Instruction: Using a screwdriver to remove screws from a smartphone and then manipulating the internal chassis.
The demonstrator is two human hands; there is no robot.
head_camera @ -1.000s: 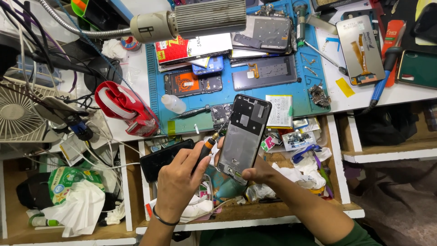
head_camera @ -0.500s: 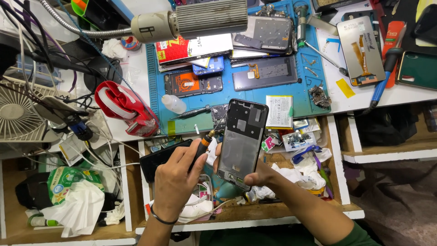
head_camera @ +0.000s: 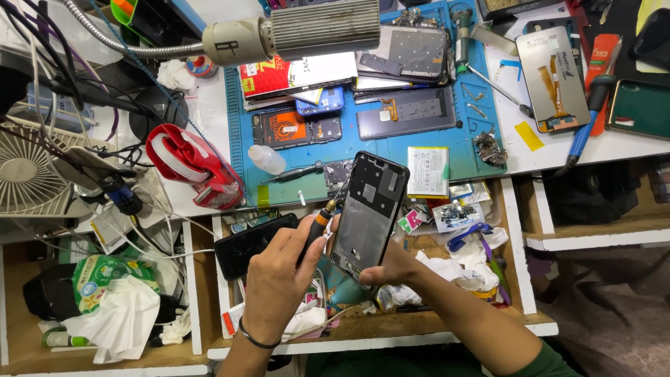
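Observation:
A stripped black phone frame (head_camera: 370, 209) is held upright over the open drawer, gripped at its lower end by my right hand (head_camera: 391, 269). In my left hand (head_camera: 279, 279), which wears a thin wrist band, is a small screwdriver (head_camera: 317, 223) with a black and orange handle. Its tip points up and to the right and meets the frame's left edge near the top. Both hands are close together in front of the blue work mat (head_camera: 237, 139).
The mat holds several opened phones, a white battery (head_camera: 427, 171), a small white bottle (head_camera: 267, 159) and loose parts. A red tape dispenser (head_camera: 192, 164) and a fan (head_camera: 24, 174) stand at left. A lamp head (head_camera: 307, 31) hangs overhead. A black phone (head_camera: 248, 241) lies in the cluttered drawer.
My left hand shifted its grip on the screwdriver and raised it, so the tip now sits higher on the frame's left edge. The frame has barely moved.

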